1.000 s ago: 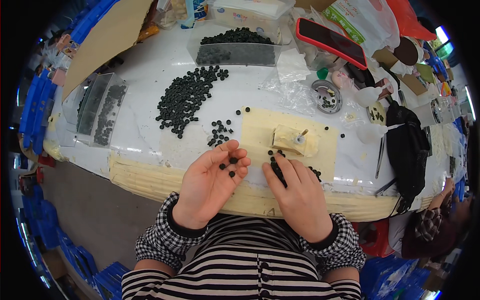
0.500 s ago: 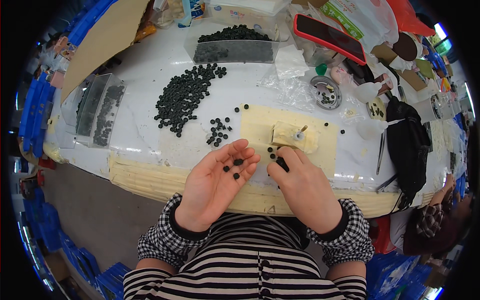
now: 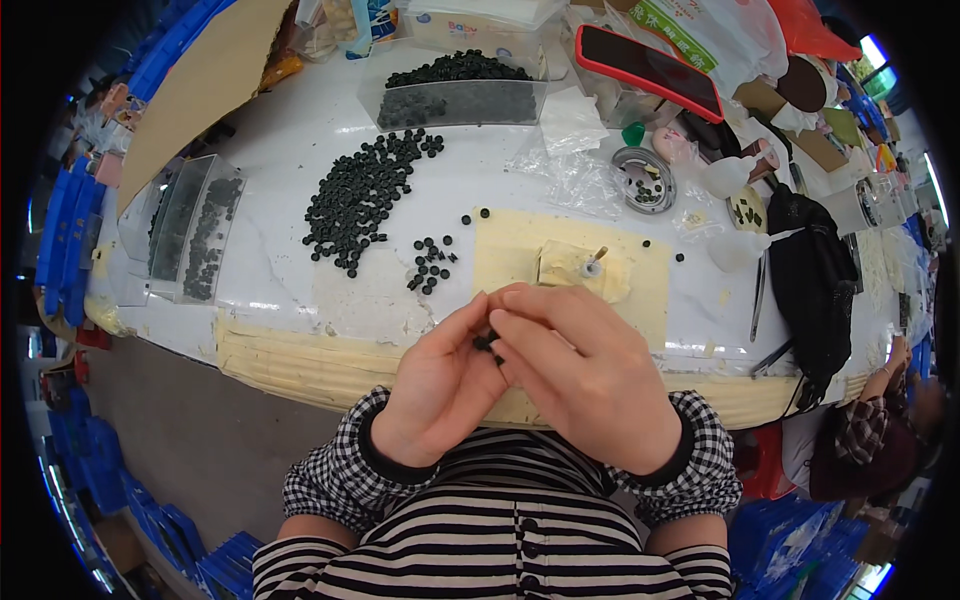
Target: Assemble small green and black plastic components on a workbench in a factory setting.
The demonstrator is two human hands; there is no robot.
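My left hand (image 3: 435,390) is cupped at the table's near edge, palm up, with small black round pieces (image 3: 484,343) in it. Over that palm, my right hand (image 3: 595,375) has its fingers bent and pressed together, its fingertips meeting the left fingers. What the right fingertips hold is hidden. Just beyond the hands, a yellowish taped block (image 3: 570,265) with a short upright peg (image 3: 598,258) stands on a pale yellow sheet (image 3: 640,290). Left of the sheet lies a small cluster of black pieces (image 3: 431,265), with a large pile (image 3: 362,195) behind it.
Clear bins with black pieces stand at the back (image 3: 460,108) and left (image 3: 205,240). At the back right are a red-cased phone (image 3: 650,72), a round tin (image 3: 643,180) and plastic bags. A black pouch (image 3: 815,290) lies right, beside metal tweezers (image 3: 760,300). Cardboard (image 3: 200,95) leans at left.
My right hand has moved left and up from the yellow sheet to the left palm. My left fingers have curled in, and the hands now meet. The view has shifted slightly.
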